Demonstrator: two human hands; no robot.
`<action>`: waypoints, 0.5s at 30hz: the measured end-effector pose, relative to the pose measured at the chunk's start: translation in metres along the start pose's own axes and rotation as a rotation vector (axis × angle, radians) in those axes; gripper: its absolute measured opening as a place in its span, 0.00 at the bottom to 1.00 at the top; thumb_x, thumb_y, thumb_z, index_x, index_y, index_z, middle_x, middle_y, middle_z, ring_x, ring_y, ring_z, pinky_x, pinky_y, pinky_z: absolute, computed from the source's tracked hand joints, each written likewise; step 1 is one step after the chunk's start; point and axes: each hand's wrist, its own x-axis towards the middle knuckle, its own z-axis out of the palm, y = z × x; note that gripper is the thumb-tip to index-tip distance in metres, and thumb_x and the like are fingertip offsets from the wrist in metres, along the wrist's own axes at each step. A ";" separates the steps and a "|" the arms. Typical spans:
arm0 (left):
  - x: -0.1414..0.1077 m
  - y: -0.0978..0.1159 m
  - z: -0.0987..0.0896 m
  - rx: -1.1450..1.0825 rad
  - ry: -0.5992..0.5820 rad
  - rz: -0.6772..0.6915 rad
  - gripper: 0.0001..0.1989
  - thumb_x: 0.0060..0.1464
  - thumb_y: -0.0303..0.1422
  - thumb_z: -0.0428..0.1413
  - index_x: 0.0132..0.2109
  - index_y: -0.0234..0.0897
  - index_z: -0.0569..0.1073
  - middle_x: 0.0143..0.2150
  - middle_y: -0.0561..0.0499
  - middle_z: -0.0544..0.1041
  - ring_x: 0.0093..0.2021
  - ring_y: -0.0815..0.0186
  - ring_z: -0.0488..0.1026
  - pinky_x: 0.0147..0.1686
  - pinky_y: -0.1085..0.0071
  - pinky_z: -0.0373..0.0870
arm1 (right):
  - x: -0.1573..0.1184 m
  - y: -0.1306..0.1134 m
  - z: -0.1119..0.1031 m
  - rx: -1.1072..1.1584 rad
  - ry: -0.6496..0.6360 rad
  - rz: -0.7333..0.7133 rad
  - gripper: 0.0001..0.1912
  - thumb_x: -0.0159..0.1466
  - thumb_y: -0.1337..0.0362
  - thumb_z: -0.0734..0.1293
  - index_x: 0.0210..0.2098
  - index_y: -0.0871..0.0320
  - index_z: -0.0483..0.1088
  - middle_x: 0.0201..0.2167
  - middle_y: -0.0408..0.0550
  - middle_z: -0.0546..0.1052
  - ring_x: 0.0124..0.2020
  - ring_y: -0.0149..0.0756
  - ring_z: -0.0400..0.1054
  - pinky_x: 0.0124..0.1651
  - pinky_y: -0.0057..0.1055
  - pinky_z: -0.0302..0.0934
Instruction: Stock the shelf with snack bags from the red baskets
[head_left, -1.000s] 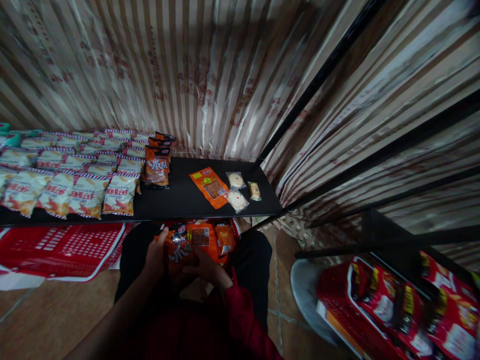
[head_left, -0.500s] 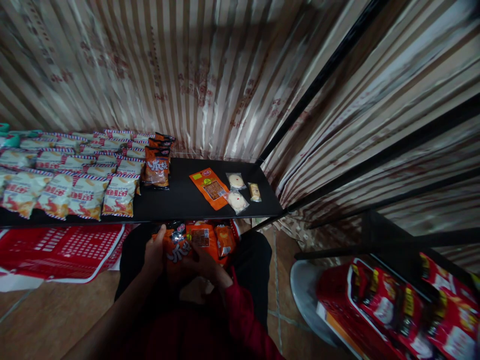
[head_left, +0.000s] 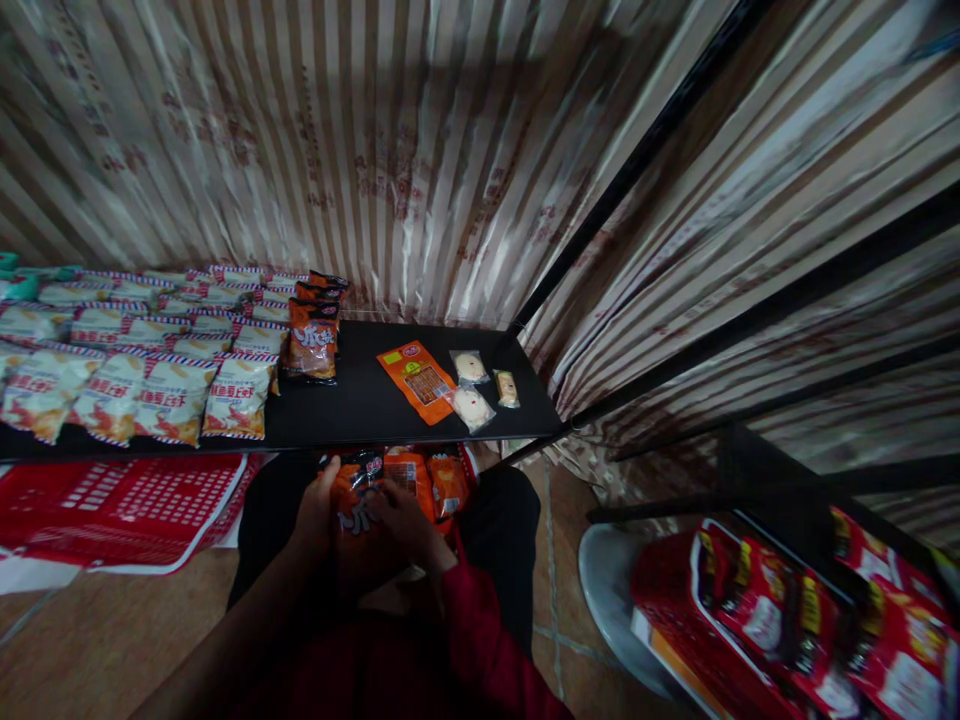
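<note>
An orange snack bag (head_left: 351,515) with a black top and white lettering is low in front of me, over my lap. My left hand (head_left: 315,515) grips its left edge, thumb near the top. At its right side, my right hand (head_left: 405,518) has bent fingers on the upper front of the bag; its fingertips are partly dark and hard to see. Just behind the hands, more orange packets (head_left: 448,484) lie in a red basket, partly under the shelf. On the black shelf (head_left: 352,405) above stand matching orange snack bags (head_left: 313,340).
Rows of white snack bags (head_left: 172,395) fill the shelf's left. A flat orange packet (head_left: 417,380), two round wrapped biscuits (head_left: 471,408) and a small wrapped cake (head_left: 507,388) lie on its right. Red baskets (head_left: 150,505) and a grey stool (head_left: 611,590) stand below.
My right hand has moved up along the front of the orange bag, its fingers now nearer the black top. My left hand keeps its grip. The view has shifted slightly.
</note>
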 end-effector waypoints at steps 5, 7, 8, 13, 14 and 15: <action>0.003 -0.005 0.001 -0.128 -0.042 -0.110 0.20 0.50 0.49 0.54 0.32 0.33 0.74 0.26 0.49 0.79 0.24 0.63 0.75 0.28 0.69 0.71 | 0.000 0.000 0.001 0.054 0.035 -0.026 0.16 0.60 0.51 0.64 0.41 0.55 0.71 0.38 0.44 0.76 0.41 0.37 0.69 0.44 0.32 0.62; 0.001 -0.003 0.001 -0.150 -0.038 -0.104 0.19 0.51 0.47 0.55 0.34 0.33 0.75 0.27 0.48 0.79 0.26 0.63 0.76 0.29 0.70 0.71 | -0.001 -0.002 0.002 0.058 0.047 -0.026 0.16 0.60 0.51 0.64 0.40 0.55 0.71 0.37 0.44 0.76 0.40 0.36 0.69 0.43 0.32 0.62; -0.002 -0.002 0.001 -0.154 -0.037 -0.096 0.19 0.51 0.47 0.55 0.34 0.34 0.75 0.28 0.48 0.79 0.27 0.63 0.76 0.30 0.70 0.72 | -0.001 -0.003 0.003 0.063 0.052 -0.027 0.16 0.60 0.51 0.64 0.40 0.55 0.71 0.36 0.44 0.76 0.39 0.36 0.69 0.43 0.32 0.62; -0.013 0.002 0.004 -0.130 0.018 -0.070 0.17 0.52 0.45 0.55 0.36 0.34 0.76 0.29 0.49 0.80 0.32 0.61 0.77 0.33 0.69 0.72 | -0.001 -0.009 0.005 0.141 0.081 -0.019 0.14 0.60 0.53 0.64 0.37 0.56 0.70 0.34 0.44 0.75 0.38 0.36 0.69 0.42 0.32 0.63; -0.015 0.001 0.004 -0.121 0.032 -0.064 0.16 0.51 0.44 0.55 0.36 0.34 0.76 0.30 0.48 0.80 0.33 0.60 0.77 0.34 0.69 0.72 | -0.001 -0.010 0.005 0.139 0.089 -0.019 0.13 0.60 0.53 0.63 0.36 0.56 0.70 0.34 0.44 0.75 0.37 0.36 0.69 0.42 0.33 0.62; -0.016 0.000 0.004 -0.114 0.026 -0.058 0.17 0.51 0.44 0.56 0.36 0.34 0.76 0.30 0.47 0.80 0.35 0.59 0.77 0.35 0.68 0.72 | 0.000 -0.011 0.005 0.132 0.099 -0.021 0.12 0.60 0.53 0.63 0.35 0.56 0.70 0.33 0.44 0.75 0.37 0.36 0.69 0.42 0.33 0.62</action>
